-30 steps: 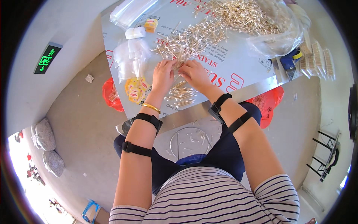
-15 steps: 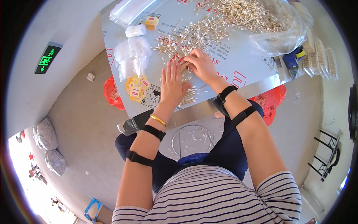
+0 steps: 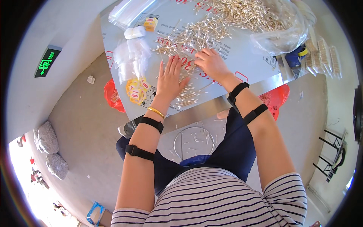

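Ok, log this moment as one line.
left hand flat on scattered wooden cotton swabs | right hand gathering swabs | grey table | small clear plastic bags left

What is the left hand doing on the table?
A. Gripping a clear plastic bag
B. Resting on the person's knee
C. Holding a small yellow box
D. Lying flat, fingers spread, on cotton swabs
D: the left hand lies palm down with fingers spread over loose cotton swabs on the table.

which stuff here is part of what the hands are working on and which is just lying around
In hand: left hand flat on cotton swabs; right hand among them; small clear bags.
Lying about: red bag, grey sacks, green sign.
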`<state>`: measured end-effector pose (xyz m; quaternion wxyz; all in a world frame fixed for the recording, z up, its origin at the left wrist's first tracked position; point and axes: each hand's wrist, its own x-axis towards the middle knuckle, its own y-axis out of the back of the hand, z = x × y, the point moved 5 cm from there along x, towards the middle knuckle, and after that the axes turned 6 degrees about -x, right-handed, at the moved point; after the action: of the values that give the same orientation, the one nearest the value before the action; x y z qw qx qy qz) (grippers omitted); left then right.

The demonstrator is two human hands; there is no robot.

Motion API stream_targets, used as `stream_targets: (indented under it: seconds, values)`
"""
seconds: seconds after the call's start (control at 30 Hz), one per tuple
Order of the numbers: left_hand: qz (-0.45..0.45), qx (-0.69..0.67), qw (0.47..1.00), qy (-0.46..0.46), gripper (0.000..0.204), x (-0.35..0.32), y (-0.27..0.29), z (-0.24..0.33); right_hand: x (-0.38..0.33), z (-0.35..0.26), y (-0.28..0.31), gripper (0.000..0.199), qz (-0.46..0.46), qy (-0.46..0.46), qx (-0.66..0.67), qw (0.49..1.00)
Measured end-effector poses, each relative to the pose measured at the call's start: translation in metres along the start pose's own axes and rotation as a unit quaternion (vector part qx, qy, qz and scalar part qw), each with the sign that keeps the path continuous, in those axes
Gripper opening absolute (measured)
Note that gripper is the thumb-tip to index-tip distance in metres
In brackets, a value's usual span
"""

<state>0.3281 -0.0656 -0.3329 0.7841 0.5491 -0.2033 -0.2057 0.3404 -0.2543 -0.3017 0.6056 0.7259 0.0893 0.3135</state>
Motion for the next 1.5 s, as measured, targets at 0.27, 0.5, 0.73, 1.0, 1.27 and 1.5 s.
stream_targets:
  seconds: [0.27, 0.5, 0.73, 1.0, 1.27, 1.5]
  values:
    - [-0.023, -0.023, 0.999, -0.03, 0.064, -0.006, 0.018, 0.004, 0.005, 0.023, 0.0, 0.007, 0.0, -0.054, -0.006, 0.999]
    - [0.055, -0.063, 0.997, 0.007, 0.068, -0.016, 0.023, 0.0, 0.033, -0.019, -0.028, 0.013, -0.027, -0.029, 0.024, 0.999]
    - [0.107, -0.173, 0.975, 0.088, 0.066, -0.032, 0.034, -0.011, 0.036, -0.037, -0.034, 0.015, -0.008, -0.033, 0.13, 0.991]
    - [0.105, -0.289, 0.95, 0.059, 0.058, -0.018, 0.023, -0.001, 0.009, -0.021, -0.02, 0.02, -0.003, -0.088, 0.132, 0.987]
    - [0.172, -0.243, 0.946, 0.129, 0.059, -0.034, 0.035, -0.039, 0.026, -0.048, -0.021, 0.03, 0.048, -0.105, 0.148, 0.982]
    - [0.133, -0.279, 0.946, 0.095, 0.064, -0.047, 0.015, -0.031, 0.039, -0.059, -0.04, 0.022, -0.032, -0.11, 0.147, 0.982]
